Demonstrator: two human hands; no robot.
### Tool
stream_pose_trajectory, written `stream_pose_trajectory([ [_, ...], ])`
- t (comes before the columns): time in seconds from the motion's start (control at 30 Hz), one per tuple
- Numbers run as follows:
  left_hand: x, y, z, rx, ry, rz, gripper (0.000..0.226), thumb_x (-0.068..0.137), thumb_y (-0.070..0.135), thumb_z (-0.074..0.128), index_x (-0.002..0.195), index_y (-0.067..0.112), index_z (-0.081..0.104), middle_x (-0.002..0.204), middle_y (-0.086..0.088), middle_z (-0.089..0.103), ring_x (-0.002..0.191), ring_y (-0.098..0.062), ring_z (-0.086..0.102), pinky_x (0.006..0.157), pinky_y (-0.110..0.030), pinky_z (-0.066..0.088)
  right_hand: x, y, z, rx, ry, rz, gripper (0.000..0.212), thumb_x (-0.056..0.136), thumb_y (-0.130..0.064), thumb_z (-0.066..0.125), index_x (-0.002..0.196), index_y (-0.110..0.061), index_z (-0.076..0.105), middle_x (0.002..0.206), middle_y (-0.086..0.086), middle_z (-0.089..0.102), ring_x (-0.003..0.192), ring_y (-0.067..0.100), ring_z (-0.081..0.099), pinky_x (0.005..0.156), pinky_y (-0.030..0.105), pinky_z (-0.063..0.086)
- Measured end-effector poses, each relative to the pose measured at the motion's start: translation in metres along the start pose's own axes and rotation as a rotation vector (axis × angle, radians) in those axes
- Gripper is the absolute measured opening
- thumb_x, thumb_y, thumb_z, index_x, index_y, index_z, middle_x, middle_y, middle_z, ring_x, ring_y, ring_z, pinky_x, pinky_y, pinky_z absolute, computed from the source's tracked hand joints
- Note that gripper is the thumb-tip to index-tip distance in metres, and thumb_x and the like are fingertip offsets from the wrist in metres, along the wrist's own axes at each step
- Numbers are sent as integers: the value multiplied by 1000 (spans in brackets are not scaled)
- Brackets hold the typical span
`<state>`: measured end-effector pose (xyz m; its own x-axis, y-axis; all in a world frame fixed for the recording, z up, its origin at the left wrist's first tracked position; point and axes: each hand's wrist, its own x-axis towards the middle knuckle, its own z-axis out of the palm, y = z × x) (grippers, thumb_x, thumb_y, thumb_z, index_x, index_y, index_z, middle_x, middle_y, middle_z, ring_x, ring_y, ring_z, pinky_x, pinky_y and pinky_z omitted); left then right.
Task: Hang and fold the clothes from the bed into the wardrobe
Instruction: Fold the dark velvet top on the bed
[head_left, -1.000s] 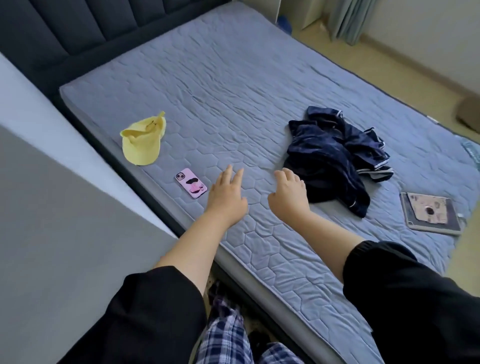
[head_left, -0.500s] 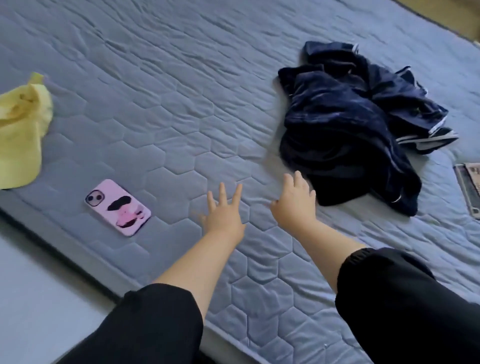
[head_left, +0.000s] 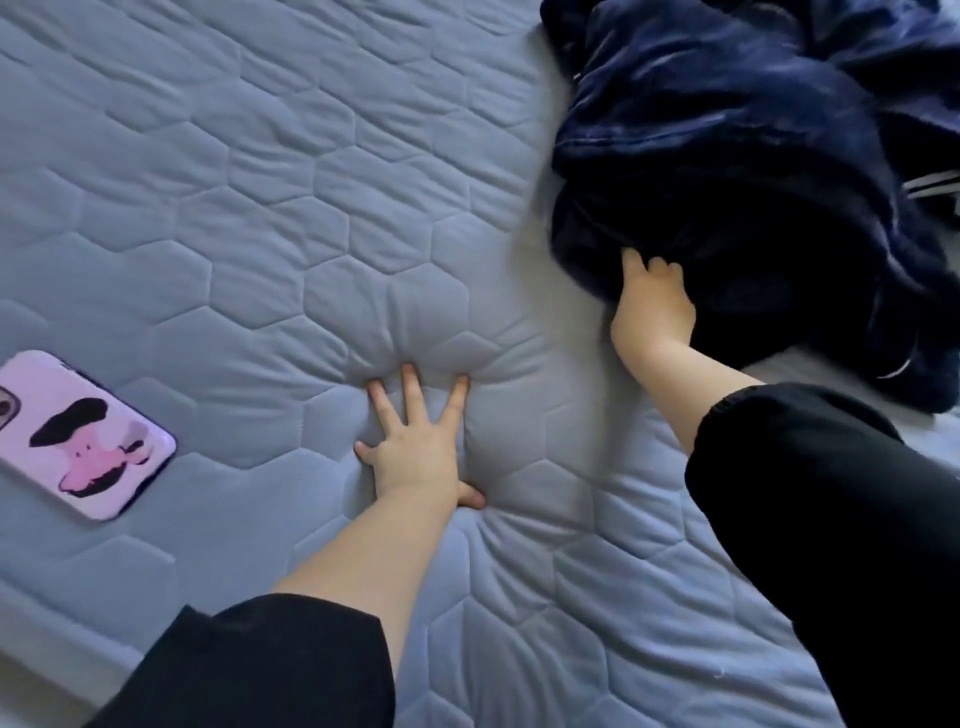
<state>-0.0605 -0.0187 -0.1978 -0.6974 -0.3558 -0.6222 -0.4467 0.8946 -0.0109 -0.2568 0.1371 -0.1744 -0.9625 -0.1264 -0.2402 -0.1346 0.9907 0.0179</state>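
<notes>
The navy clothes (head_left: 727, 130) lie in a crumpled heap at the upper right of the bed (head_left: 260, 208). The dark blue cloth is plush, with a soft sheen on its folds. Thin white stripes show at the heap's right edge, and part of the pile runs out of view at the top and right.

The right hand (head_left: 652, 306) is at the near left edge of the heap. Its fingers (head_left: 660, 267) curl into the fabric and take hold of it, with the fingertips hidden in the dark cloth.

The left hand (head_left: 415, 447) is well apart from the clothes and lies flat on the quilted blue-grey cover. Its fingers (head_left: 410, 384) are straight and spread, and the thumb sticks out to the right. It presses down, and the cover dents and wrinkles around it. The two hands are apart.

Both forearms are bare below black sleeves (head_left: 831, 519). A phone (head_left: 78, 436) in a pink case lies flat on the bed at the left edge, beside the left hand but not touching it.
</notes>
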Motion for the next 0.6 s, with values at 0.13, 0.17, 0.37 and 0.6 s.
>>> stream_pose_trajectory([
  [0.13, 3, -4, 1, 12, 22, 30, 139, 49, 73, 76, 135, 53, -30, 149, -3, -36, 139, -42, -23, 97, -65, 34, -18, -9, 3, 84, 69, -9, 42, 83, 2, 54, 124, -4, 48, 118, 19, 52, 113, 34, 43, 79, 36, 43],
  [0.17, 3, -6, 0, 16, 12, 50, 136, 50, 74, 75, 136, 53, -29, 150, -3, -35, 139, -42, -23, 97, -64, 35, -30, -13, 4, 113, 56, -28, 37, 84, -1, 55, 120, -3, 51, 115, 19, 53, 111, 35, 45, 81, 36, 43],
  [0.37, -7, -52, -20, -161, -27, 241, 90, 82, 48, 66, 150, 43, 7, 161, 7, -7, 148, -24, -5, 111, -47, 29, -122, -16, -15, 373, -199, -206, 42, 76, -7, 56, 118, -11, 62, 111, 10, 64, 106, 31, 57, 84, 33, 48],
  [0.6, -110, -95, -62, -1667, -165, -303, 28, 103, 27, 37, 100, 23, 64, 98, -3, 65, 87, -20, 56, 63, -27, 38, -222, -107, -83, 873, -495, -199, 10, 69, -1, 56, 72, -7, 63, 61, -3, 56, 62, 13, 53, 53, 30, 42],
])
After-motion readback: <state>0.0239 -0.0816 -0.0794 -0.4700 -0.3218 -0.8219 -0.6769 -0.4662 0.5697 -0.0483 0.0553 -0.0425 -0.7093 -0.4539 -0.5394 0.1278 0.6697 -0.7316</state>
